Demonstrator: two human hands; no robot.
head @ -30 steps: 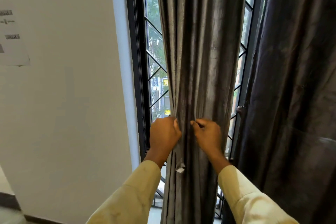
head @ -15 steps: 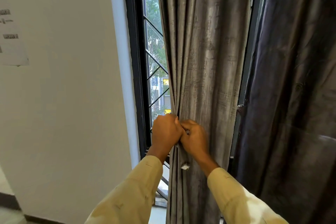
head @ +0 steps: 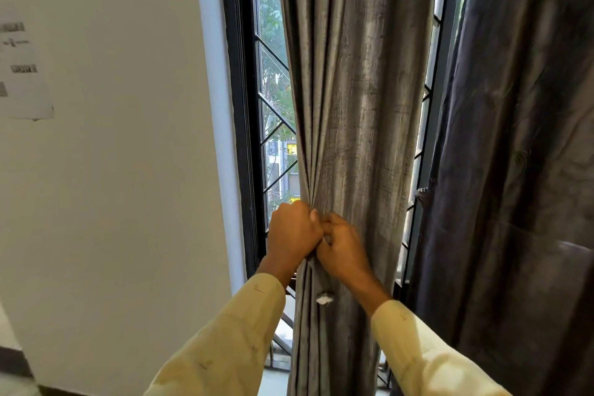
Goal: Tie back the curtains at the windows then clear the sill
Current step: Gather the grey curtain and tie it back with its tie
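Observation:
A grey curtain hangs in front of the window, its folds bunched at waist height. My left hand grips the left edge of the bunch. Pressed against it, my right hand pinches the folds just to the right, knuckles touching the left hand. A small white tuft sticks out of the cloth just below the hands. What lies between the fingers is hidden. The sill is hidden behind the curtain and my sleeves.
A second, darker curtain hangs on the right. The black window frame and its diagonal metal grille are on the left, beside a white wall with a paper sheet taped to it.
My hands have closed together from a small gap to touching. The curtain spread out to the right, then drew back in, so the right window strip shows again.

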